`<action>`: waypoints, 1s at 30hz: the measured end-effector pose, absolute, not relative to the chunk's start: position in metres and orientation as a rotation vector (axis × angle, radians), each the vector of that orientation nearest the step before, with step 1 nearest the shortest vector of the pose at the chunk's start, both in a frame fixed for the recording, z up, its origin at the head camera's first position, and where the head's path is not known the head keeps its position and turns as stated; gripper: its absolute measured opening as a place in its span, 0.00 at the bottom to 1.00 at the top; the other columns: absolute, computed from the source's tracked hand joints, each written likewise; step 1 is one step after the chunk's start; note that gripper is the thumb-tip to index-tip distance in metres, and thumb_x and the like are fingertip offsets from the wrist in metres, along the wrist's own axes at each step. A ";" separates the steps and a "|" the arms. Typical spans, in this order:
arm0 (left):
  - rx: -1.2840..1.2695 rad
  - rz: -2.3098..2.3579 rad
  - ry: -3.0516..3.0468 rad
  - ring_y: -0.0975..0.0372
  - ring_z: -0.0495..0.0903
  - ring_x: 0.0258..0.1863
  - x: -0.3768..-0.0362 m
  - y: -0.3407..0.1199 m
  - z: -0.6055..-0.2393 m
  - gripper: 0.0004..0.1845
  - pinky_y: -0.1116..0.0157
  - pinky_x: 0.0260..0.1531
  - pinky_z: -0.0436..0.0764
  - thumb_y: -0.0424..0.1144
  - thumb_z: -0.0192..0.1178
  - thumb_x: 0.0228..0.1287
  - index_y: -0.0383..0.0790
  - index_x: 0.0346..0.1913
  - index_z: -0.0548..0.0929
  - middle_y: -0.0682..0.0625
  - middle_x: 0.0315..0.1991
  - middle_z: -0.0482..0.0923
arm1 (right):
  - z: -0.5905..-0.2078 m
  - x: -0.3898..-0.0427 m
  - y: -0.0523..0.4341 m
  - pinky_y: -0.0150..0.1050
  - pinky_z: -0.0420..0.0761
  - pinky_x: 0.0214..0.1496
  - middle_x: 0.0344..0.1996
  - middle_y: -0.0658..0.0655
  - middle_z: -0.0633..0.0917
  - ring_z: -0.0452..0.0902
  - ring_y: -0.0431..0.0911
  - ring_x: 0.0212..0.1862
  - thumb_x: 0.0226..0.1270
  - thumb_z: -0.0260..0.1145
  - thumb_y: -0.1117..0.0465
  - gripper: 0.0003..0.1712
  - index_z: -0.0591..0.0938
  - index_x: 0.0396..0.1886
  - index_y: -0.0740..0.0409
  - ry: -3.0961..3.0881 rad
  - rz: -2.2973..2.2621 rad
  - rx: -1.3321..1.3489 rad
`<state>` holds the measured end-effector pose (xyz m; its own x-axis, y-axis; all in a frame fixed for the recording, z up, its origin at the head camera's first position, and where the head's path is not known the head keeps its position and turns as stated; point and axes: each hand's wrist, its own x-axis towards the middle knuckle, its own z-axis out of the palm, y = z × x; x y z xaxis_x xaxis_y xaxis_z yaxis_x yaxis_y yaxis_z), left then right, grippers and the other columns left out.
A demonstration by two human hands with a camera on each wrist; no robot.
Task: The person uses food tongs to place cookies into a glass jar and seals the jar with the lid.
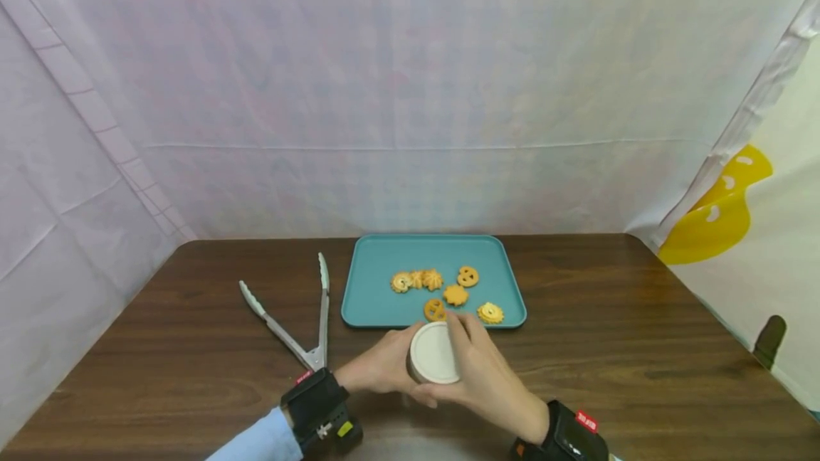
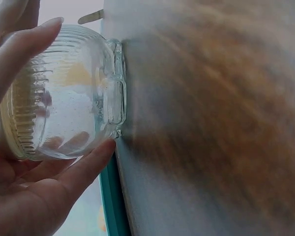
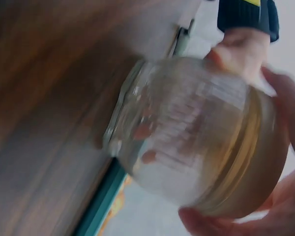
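Clear ribbed glass makes up the jar (image 2: 71,98), which sits between both hands at the near side of the wooden table (image 1: 653,347), just short of the teal tray (image 1: 371,262). The left hand (image 1: 382,363) grips the jar round its side, fingers and thumb curled about the glass; the right hand (image 1: 483,379) holds the cream lid (image 1: 434,352) by its rim, with fingers on the far side and thumb on the near. The lid looks seated on the jar's mouth, and nothing can be made out inside. The base is at or just above the tabletop; contact is hard to judge.

To work the lid well, I would keep the jar upright with its base planted, let the left hand brace the body low down, and have the right hand bear evenly round the rim so that the lid does not cock to one side. Smooth glass may slip, so a firm hold matters more than a hard one. The pretzel-shaped biscuit (image 1: 435,309) lies close beyond the fingers, so elbow room is best taken towards the body; the metal tongs (image 1: 323,322), spread wide, lie to the left, well apart from the jar
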<state>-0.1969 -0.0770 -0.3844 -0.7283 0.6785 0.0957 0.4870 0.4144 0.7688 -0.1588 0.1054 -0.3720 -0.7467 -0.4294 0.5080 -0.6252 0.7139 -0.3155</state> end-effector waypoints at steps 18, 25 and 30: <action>1.046 1.214 2.471 0.63 0.73 0.49 -0.198 -0.076 -0.387 0.47 0.66 0.49 0.71 0.46 0.76 0.29 0.40 0.59 0.65 0.49 0.52 0.73 | -0.370 -0.166 0.111 0.36 0.76 0.38 0.42 0.53 0.71 0.70 0.42 0.41 0.37 0.72 0.40 0.47 0.70 0.54 0.65 -2.560 0.806 0.892; 1.037 1.224 2.496 0.63 0.73 0.49 -0.198 -0.075 -0.386 0.48 0.67 0.49 0.70 0.44 0.77 0.26 0.41 0.58 0.66 0.50 0.52 0.73 | -0.369 -0.177 0.123 0.38 0.76 0.42 0.49 0.52 0.70 0.71 0.45 0.47 0.41 0.71 0.40 0.49 0.65 0.61 0.59 -2.599 0.996 1.083; 1.030 1.224 2.484 0.62 0.72 0.50 -0.198 -0.075 -0.386 0.48 0.66 0.50 0.70 0.45 0.77 0.28 0.42 0.59 0.65 0.50 0.53 0.73 | -0.370 -0.183 0.129 0.39 0.74 0.46 0.54 0.51 0.68 0.68 0.46 0.51 0.42 0.71 0.43 0.48 0.61 0.64 0.48 -2.632 1.156 1.177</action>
<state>-0.1984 -0.0748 -0.3864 -0.7417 0.6580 0.1300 0.5040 0.4190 0.7553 -0.1826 0.1292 -0.3702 -0.7123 -0.6288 0.3119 -0.6551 0.4361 -0.6169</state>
